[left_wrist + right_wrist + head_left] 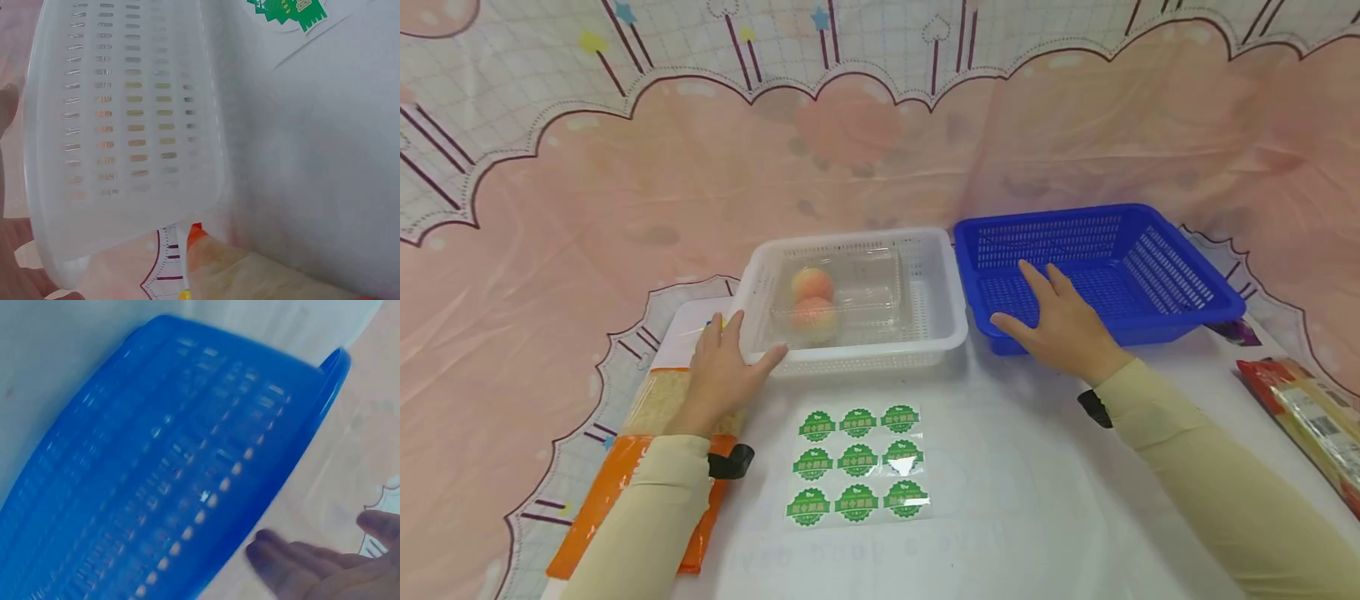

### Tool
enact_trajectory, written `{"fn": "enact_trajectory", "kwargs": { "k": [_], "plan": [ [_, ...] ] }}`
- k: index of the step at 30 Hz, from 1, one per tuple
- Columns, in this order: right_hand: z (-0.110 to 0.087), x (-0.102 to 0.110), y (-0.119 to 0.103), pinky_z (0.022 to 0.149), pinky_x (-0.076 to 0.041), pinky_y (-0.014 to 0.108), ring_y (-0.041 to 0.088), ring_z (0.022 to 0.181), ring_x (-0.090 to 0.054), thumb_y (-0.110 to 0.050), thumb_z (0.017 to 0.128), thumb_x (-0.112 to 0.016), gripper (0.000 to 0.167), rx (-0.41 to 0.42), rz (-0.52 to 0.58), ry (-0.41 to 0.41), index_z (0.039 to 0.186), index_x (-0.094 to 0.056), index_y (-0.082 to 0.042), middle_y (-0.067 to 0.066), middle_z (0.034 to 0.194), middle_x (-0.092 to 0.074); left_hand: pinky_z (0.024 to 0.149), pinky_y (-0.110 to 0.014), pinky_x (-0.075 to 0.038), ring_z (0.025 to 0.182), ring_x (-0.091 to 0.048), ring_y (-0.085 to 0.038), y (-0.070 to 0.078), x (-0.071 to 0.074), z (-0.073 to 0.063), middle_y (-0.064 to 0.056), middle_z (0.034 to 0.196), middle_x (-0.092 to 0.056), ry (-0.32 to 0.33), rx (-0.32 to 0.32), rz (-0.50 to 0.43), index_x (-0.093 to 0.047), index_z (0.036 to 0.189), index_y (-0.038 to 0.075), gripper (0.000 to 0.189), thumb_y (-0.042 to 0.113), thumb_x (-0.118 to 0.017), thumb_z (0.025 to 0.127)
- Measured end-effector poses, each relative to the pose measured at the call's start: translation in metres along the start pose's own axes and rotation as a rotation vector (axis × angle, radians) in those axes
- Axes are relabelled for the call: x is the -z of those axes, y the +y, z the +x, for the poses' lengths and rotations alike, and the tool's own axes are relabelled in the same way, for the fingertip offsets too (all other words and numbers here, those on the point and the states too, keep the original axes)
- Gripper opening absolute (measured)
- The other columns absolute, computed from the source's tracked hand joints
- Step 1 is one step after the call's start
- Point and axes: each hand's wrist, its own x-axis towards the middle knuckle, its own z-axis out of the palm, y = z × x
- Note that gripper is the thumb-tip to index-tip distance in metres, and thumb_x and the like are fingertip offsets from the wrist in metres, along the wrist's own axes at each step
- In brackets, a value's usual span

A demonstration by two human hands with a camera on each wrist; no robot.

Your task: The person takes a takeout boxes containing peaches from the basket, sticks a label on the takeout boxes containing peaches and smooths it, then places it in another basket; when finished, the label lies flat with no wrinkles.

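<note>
Pink cloth (700,183) backs the desk (1015,475). Only the head view plainly shows boxed peaches (813,318) in the white basket (857,355) and whole green stickers (857,460) lettered in Chinese. Fingers released, the left hand (721,379) is at that basket's corner, the right hand (1066,332) near the blue basket (1172,320).

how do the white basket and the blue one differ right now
Contents: the white basket holds a clear container with two peach-like fruits; the blue basket shows its slotted floor.
Angle: in the head view, the white basket sits nearly square-on, the blue basket more skewed.
Hands: the left hand is at the white basket's corner, the right hand at the blue basket's near side.
Both are rectangular and slotted.
</note>
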Motion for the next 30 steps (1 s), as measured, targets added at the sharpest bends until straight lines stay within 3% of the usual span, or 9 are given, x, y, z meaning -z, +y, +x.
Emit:
{"fn": "enact_trajectory", "kwargs": {
  "k": [3, 5, 10, 13, 18, 22, 30],
  "plan": [
    [0.009, -0.008, -0.006, 0.112, -0.021, 0.067, 0.048, 0.146, -0.017, -0.057, 0.094, -0.06, 0.095, 0.023, 0.098, 0.011, 0.159, -0.018, -0.002, 0.03, 0.159, -0.019, 0.11, -0.072, -0.018, 0.142, -0.011, -0.057, -0.004, -0.004, 0.001, -0.033, 0.16, -0.005, 0.026, 0.024, -0.078, -0.018, 0.157, -0.002, 0.096, 0.059, -0.058, 0.093],
    [0.014, -0.013, -0.011, 0.114, -0.024, 0.063, 0.045, 0.144, -0.026, -0.052, 0.094, -0.064, 0.093, 0.044, 0.141, 0.022, 0.158, -0.022, 0.0, 0.027, 0.159, -0.025, 0.111, -0.071, -0.019, 0.143, -0.012, -0.056, -0.007, -0.006, 0.003, -0.033, 0.16, -0.007, 0.038, 0.029, -0.126, -0.019, 0.157, -0.002, 0.094, 0.055, -0.059, 0.094],
    [0.028, -0.025, -0.027, 0.107, -0.038, 0.059, 0.041, 0.132, -0.047, -0.047, 0.093, -0.069, 0.09, 0.049, 0.23, 0.014, 0.157, -0.025, -0.002, 0.023, 0.156, -0.034, 0.114, -0.067, -0.018, 0.146, -0.016, -0.048, -0.011, -0.01, 0.005, -0.029, 0.16, -0.015, 0.048, 0.064, -0.229, -0.02, 0.158, 0.002, 0.089, 0.05, -0.06, 0.096],
    [0.035, -0.032, -0.038, 0.103, -0.043, 0.057, 0.039, 0.13, -0.05, -0.045, 0.092, -0.071, 0.09, 0.052, 0.28, -0.003, 0.158, -0.027, -0.004, 0.021, 0.156, -0.035, 0.113, -0.067, -0.02, 0.146, -0.02, -0.046, -0.011, -0.01, 0.005, -0.024, 0.161, -0.018, 0.045, 0.112, -0.263, -0.019, 0.159, 0.005, 0.089, 0.052, -0.06, 0.095],
    [0.046, -0.046, -0.057, 0.1, -0.048, 0.053, 0.039, 0.129, -0.052, -0.039, 0.09, -0.074, 0.088, 0.063, 0.365, -0.043, 0.157, -0.029, -0.004, 0.019, 0.157, -0.035, 0.114, -0.064, -0.021, 0.145, -0.023, -0.045, -0.012, -0.009, 0.002, -0.025, 0.161, -0.021, 0.02, 0.189, -0.321, -0.018, 0.16, 0.006, 0.092, 0.055, -0.06, 0.095],
    [0.054, -0.055, -0.07, 0.1, -0.049, 0.052, 0.038, 0.13, -0.051, -0.039, 0.091, -0.074, 0.087, 0.058, 0.41, -0.098, 0.158, -0.028, -0.007, 0.016, 0.159, -0.032, 0.114, -0.064, -0.022, 0.145, -0.023, -0.045, -0.013, -0.01, 0.001, -0.021, 0.163, -0.019, -0.019, 0.261, -0.373, -0.014, 0.162, 0.014, 0.093, 0.06, -0.058, 0.093],
    [0.073, -0.071, -0.088, 0.103, -0.046, 0.05, 0.035, 0.134, -0.048, -0.047, 0.091, -0.071, 0.089, 0.019, 0.425, -0.149, 0.159, -0.027, -0.011, 0.011, 0.16, -0.031, 0.111, -0.069, -0.022, 0.147, -0.02, -0.044, -0.012, -0.011, 0.004, -0.015, 0.166, -0.013, -0.046, 0.308, -0.453, -0.009, 0.163, 0.024, 0.093, 0.059, -0.06, 0.093]
  ]
}}
